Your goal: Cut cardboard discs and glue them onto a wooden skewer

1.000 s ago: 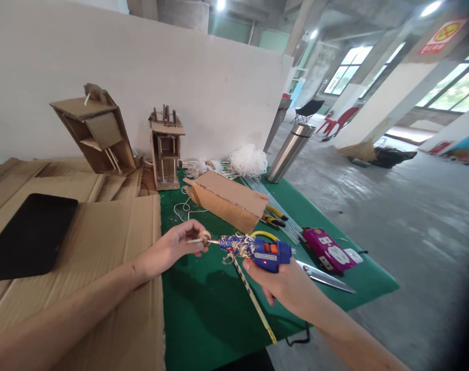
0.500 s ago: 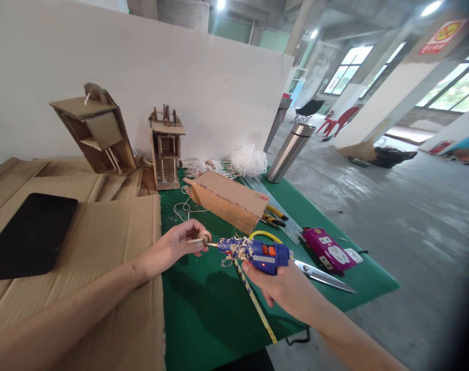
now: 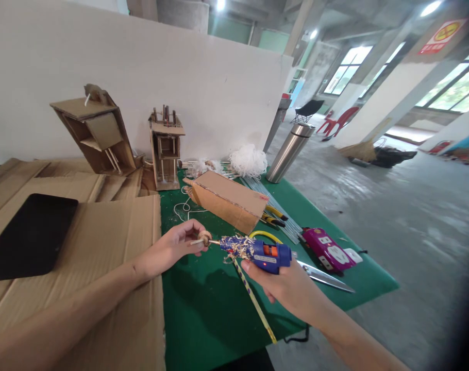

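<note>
Since half a second ago, the blue glue gun coated in pale shavings [image 3: 253, 249] has been shifted slightly right; the left hand [image 3: 185, 240] has been kept nearly in place. A small brown ring-shaped piece [image 3: 205, 236] and a thin pale stick [image 3: 196, 241] are pinched in the left fingertips, above the green tabletop [image 3: 203, 319]. Gun grip is wrapped by the right hand [image 3: 286, 281], fingers closed. Nozzle is aimed at the ring's right side; contact can't be confirmed.

Step judged as gluing: the ring should be held steady, glue fed slowly in a small bead, fingertips kept clear of the hot metal. Loose shavings could be dropped into the glue.

Yellow-handled steel scissors [image 3: 329, 278] are partly hidden behind gun and right hand. A yellow purple-spotted strip [image 3: 253, 301] is laid below the gun. Behind, a brown cardboard box [image 3: 227, 198] is placed; rightward, a purple-and-white power strip [image 3: 328, 250].
</note>
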{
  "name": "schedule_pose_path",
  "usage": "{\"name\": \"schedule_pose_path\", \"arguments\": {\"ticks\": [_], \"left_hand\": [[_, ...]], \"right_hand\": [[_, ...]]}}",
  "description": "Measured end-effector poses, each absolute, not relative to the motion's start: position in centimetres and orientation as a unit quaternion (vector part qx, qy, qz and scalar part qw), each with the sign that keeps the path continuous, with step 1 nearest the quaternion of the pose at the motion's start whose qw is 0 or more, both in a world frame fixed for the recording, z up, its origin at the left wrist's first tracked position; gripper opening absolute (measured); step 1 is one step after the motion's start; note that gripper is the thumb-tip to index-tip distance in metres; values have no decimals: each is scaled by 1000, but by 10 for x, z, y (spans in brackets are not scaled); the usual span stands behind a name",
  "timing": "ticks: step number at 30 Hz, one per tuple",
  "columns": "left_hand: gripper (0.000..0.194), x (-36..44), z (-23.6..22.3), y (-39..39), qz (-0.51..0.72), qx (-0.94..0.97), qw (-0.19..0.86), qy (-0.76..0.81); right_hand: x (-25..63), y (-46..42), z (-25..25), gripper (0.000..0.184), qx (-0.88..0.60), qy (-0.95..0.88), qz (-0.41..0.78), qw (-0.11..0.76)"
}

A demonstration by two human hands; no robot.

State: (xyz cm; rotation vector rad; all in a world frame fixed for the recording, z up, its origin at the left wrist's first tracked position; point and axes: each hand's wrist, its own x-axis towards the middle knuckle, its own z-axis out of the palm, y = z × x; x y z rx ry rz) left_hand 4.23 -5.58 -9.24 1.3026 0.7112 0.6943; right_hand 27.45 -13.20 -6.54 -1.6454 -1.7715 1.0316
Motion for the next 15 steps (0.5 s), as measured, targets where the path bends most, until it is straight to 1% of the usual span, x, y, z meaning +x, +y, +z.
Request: {"name": "schedule_pose_path", "arguments": {"ticks": [3, 7, 13, 15], "left_hand": [[19, 42, -91, -56, 308, 582, 678, 326], [19, 43, -90, -56, 306, 586, 679, 320], [21, 43, -89, -58, 307, 587, 679, 317], [21, 43, -90, -57, 308, 583, 684, 312]], "right_hand": [[272, -133, -64, 37, -588, -663, 360, 291], [270, -135, -62, 18, -588, -647, 353, 334], [275, -132, -62, 20, -607, -660, 296, 330], [277, -131, -63, 19, -606, -656, 301, 335]]}}
